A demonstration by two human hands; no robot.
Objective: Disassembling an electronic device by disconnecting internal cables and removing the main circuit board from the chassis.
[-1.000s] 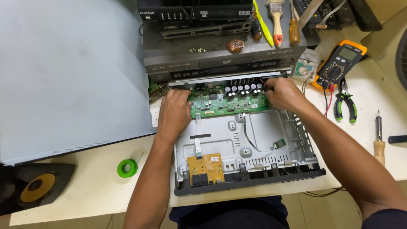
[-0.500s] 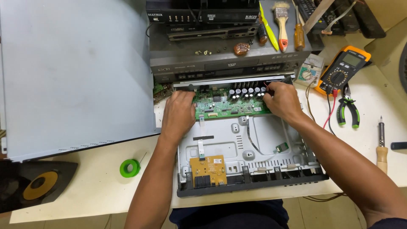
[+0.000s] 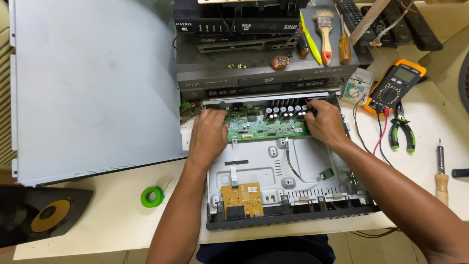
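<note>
Gripping the green circuit board (image 3: pixel 266 124) at both ends, left hand (image 3: pixel 209 134) and right hand (image 3: pixel 325 124) are hemmed by stacked players (image 3: pixel 254 78), multimeter (image 3: pixel 394 85), and pliers (image 3: pixel 401 131).

**Bench count: what lies around the two hands**

Two hands, left hand (image 3: pixel 209 134) and right hand (image 3: pixel 325 124), grip one green circuit board (image 3: pixel 266 124). Below the grip: one small orange circuit board (image 3: pixel 241 199). Left of it: one green tape roll (image 3: pixel 152 196). Right of it: one orange-cased multimeter (image 3: pixel 394 87), one green-handled pliers (image 3: pixel 401 131), one wooden-handled screwdriver (image 3: pixel 441 178).
</note>
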